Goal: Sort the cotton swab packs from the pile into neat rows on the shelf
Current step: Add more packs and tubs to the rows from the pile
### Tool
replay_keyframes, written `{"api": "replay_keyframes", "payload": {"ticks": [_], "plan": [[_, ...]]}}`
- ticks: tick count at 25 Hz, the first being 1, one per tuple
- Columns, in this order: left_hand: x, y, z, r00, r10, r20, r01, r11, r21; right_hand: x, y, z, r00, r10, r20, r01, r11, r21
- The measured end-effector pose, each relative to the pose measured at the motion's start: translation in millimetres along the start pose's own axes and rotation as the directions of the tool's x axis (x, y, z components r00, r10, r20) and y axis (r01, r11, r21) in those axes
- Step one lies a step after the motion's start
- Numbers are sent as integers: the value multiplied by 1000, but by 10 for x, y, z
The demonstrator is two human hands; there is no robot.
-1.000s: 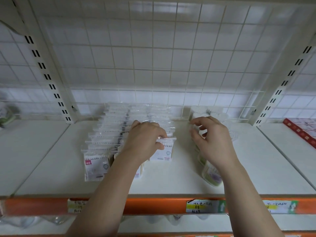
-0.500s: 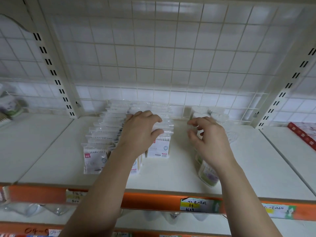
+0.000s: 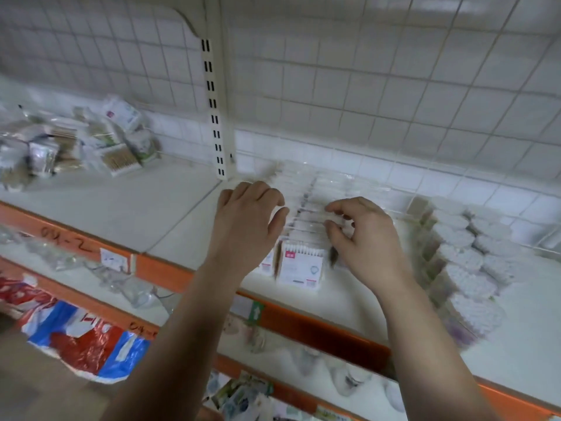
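Cotton swab packs (image 3: 300, 264) stand upright in neat rows on the white shelf (image 3: 170, 214), running from the front back to the wire grid. My left hand (image 3: 246, 220) rests on top of the left row with its fingers bent over the packs and its thumb out to the side. My right hand (image 3: 364, 238) is over the right row, its thumb and forefinger pinching the top edges of packs there. The loose pile of swab packs (image 3: 73, 144) lies at the far left of the shelf, beyond the upright post.
Round tubs of cotton swabs (image 3: 464, 256) stand in rows just right of my right hand. A slotted upright post (image 3: 214, 110) rises behind the rows. An orange shelf edge (image 3: 318, 329) with labels runs along the front. Bagged goods lie on lower shelves.
My view has swung left, bringing the pile into sight. My right hand has moved from the round tubs onto the right row of packs. My left hand has shifted to the left row.
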State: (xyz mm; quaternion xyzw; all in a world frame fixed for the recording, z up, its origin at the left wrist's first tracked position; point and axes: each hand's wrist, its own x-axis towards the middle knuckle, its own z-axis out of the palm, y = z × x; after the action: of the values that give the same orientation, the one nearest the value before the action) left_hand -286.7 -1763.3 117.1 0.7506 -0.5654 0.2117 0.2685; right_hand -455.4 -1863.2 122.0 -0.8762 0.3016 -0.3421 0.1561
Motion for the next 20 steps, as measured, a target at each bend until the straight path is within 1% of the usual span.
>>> {"api": "replay_keyframes", "payload": {"ticks": [4, 9, 11, 14, 20], "plan": [[-265, -490, -187, 998, -57, -20, 57, 998, 20, 133, -517, 456, 998, -56, 35, 54, 998, 43], [-586, -1422, -628, 990, -142, -28, 142, 989, 30, 346, -1357, 1183, 994, -100, 51, 95, 992, 81], [-734, -1873, -827, 988, -151, -35, 153, 987, 53, 421, -1775, 1507, 993, -104, 55, 99, 991, 93], [-918, -2466, -1099, 982, -187, -23, 189, 979, 79, 518, -2302, 1958, 993, -107, 55, 98, 982, 159], [-1184, -3435, -1459, 961, -276, -15, 276, 952, 131, 671, -2945, 2718, 984, -116, 136, 85, 973, 212]]}}
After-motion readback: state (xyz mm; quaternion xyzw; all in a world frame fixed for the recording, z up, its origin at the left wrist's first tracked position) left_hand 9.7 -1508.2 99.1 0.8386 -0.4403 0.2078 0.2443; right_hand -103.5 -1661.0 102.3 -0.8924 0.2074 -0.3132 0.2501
